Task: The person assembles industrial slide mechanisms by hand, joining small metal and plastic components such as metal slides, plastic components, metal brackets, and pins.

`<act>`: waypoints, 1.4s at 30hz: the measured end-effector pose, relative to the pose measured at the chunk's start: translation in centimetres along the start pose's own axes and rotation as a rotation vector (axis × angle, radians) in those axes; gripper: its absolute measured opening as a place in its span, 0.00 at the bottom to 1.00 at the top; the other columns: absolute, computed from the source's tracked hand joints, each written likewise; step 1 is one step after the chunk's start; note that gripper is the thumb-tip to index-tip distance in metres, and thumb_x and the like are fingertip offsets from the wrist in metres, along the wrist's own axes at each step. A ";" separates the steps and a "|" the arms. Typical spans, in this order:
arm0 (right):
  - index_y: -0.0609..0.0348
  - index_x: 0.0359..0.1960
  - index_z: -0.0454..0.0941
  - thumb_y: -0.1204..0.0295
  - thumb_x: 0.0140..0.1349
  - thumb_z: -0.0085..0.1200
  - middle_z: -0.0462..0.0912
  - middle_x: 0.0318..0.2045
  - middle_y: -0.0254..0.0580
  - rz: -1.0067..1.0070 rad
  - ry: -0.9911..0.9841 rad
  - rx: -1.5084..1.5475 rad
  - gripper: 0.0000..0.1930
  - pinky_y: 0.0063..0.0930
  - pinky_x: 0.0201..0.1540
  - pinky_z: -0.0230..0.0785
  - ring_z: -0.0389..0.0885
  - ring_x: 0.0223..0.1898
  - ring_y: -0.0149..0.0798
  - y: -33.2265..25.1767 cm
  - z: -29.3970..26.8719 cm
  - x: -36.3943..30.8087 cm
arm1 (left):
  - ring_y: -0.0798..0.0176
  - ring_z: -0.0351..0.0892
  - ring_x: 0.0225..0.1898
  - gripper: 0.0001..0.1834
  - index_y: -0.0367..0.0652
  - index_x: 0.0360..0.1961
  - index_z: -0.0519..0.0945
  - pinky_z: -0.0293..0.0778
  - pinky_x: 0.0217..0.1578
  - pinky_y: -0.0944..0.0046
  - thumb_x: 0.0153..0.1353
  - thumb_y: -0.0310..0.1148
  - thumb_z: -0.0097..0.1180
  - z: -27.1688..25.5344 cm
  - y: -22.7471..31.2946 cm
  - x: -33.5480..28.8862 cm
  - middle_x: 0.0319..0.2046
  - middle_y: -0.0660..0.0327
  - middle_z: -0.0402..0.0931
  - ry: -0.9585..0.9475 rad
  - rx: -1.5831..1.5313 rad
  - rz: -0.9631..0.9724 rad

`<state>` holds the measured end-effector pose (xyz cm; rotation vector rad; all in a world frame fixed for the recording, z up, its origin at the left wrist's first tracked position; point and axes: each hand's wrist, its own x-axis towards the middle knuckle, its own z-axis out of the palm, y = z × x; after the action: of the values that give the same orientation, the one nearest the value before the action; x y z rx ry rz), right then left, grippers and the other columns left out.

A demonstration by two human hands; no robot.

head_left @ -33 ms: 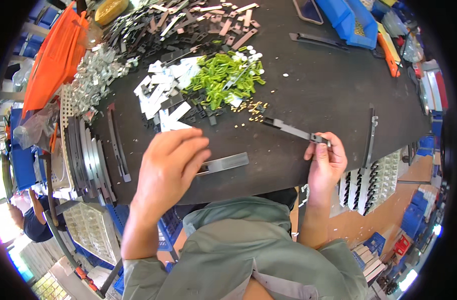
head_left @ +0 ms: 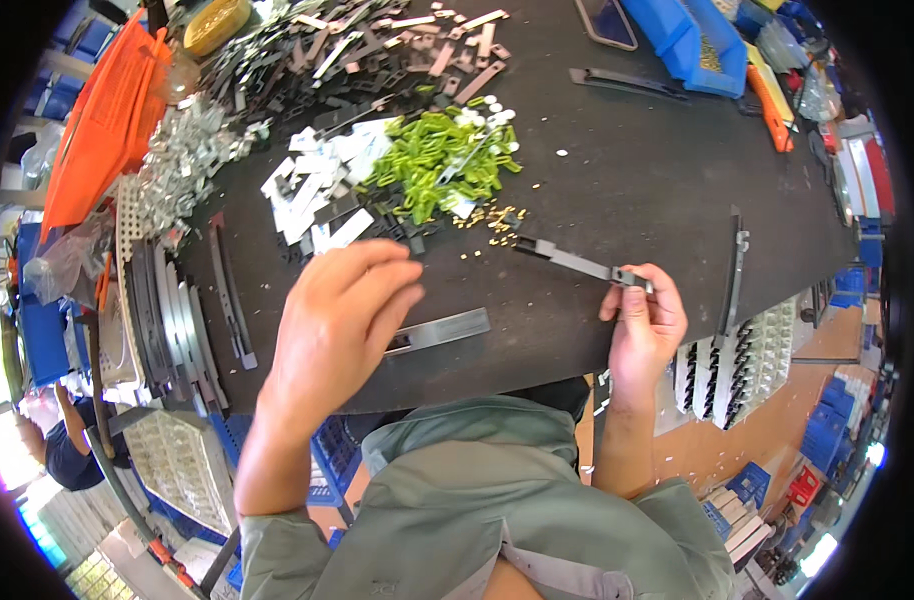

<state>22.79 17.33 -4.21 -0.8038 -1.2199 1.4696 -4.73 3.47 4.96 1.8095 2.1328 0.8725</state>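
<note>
We pinch the near end of a narrow dark-grey slotted strip [head_left: 579, 262] between the thumb and fingers of our right hand [head_left: 649, 325]; keeping that grip firm should, we judge, stop the long free end twisting. Our left hand [head_left: 332, 315], loosely half-curled and apparently empty, hides one end of a grey bar [head_left: 457, 327]; we cannot tell if they touch. The strip slants left and away from the right fingers, toward small brass pieces [head_left: 497, 219] on the worktop [head_left: 637, 180].
</note>
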 end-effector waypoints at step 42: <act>0.67 0.48 0.80 0.78 0.70 0.59 0.83 0.33 0.38 0.083 -0.024 -0.032 0.08 0.22 0.34 0.74 0.80 0.30 0.28 -0.7 0.7 -0.1 | 0.48 0.86 0.37 0.06 0.46 0.38 0.85 0.81 0.40 0.51 0.64 0.33 0.58 9.3 -6.4 20.5 0.39 0.56 0.82 -0.106 0.513 0.224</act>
<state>22.35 17.05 -3.35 -0.8696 -1.2437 1.5336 -9.76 25.33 -1.77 2.3078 2.2591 0.2611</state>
